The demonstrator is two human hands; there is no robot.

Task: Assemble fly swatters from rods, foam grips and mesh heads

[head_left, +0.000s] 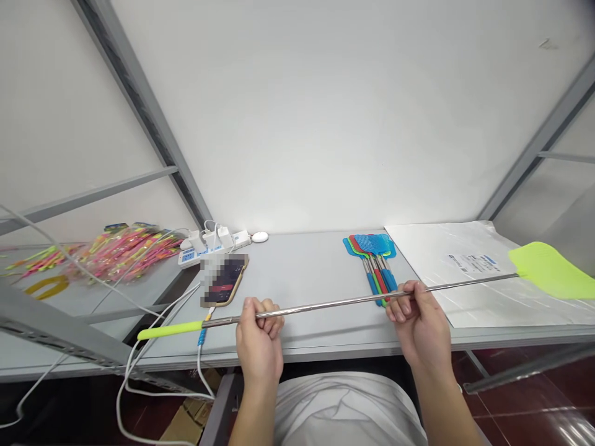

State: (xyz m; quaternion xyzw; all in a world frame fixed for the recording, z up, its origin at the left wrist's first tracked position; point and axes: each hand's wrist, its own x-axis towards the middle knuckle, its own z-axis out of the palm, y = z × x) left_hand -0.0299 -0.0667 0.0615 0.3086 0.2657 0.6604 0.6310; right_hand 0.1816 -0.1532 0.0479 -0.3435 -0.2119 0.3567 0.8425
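A fly swatter (334, 303) with a long, extended metal rod stretches across my view above the shelf. Its yellow-green grip points left and its flat yellow-green paddle lies to the right, over a white sheet. My left hand (260, 337) is closed round the rod close to the grip. Farther right, my right hand (418, 319) pinches the same rod, on the paddle's side. Just behind that hand, a pile of short fly swatters (372, 260) in blue, red and green rests on the shelf, their handles towards me and partly overlapped by the rod.
A phone (230, 280) with a cable lies left of centre, by a white power strip (204, 253) with plugs. Bagged pink and yellow items (134, 251) sit beyond the left metal post. A white packaging sheet (437, 260) covers the shelf's right side. Loose cables hang over the front edge.
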